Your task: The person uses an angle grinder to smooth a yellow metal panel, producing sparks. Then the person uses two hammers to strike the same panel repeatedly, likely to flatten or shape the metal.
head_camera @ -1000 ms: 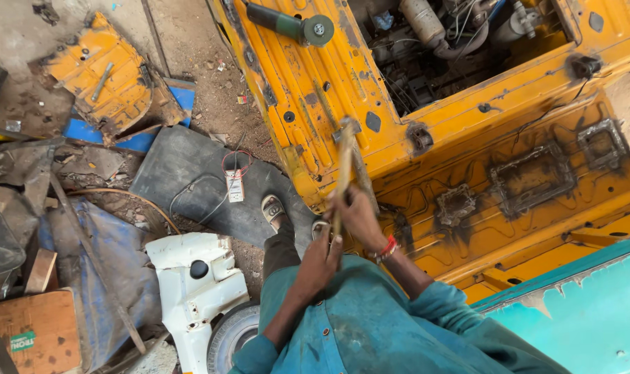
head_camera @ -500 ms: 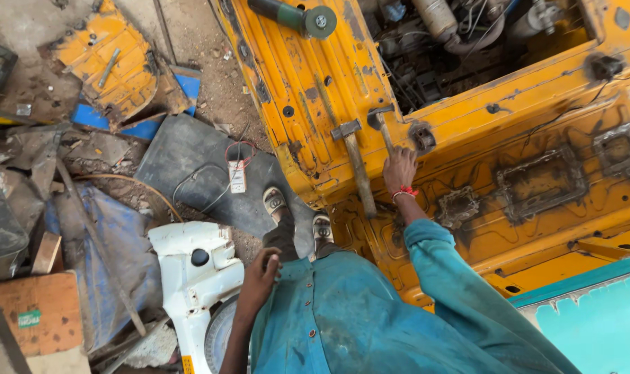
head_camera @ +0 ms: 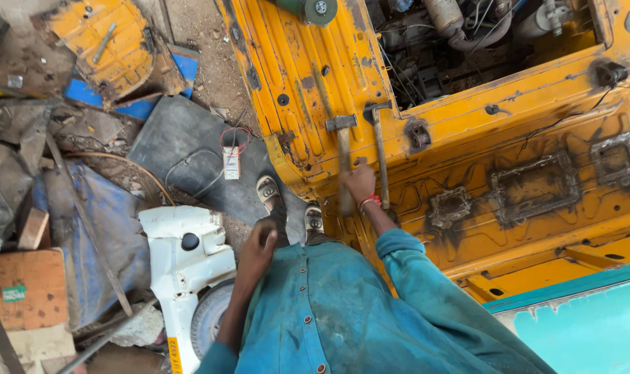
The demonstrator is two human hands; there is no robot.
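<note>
Scrap-crowded ground left; right hand [head_camera: 360, 181] grips hammer [head_camera: 343, 156] against yellow panel [head_camera: 294, 62]; left hand [head_camera: 257, 246] loosely curled, empty.

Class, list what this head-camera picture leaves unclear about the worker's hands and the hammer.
- Right hand grip: the fingers wrap the hammer handle, so the palm side is hidden.
- Handle's lower end: lost behind the hand and wrist.
- Left hand: seen from the back; whether it holds anything cannot be told.
- Left elbow: cut off by the bottom edge.

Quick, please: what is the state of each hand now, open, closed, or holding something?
Left hand: loosely curled at the person's side, holding nothing visible.
Right hand: closed on the hammer handle.
</note>
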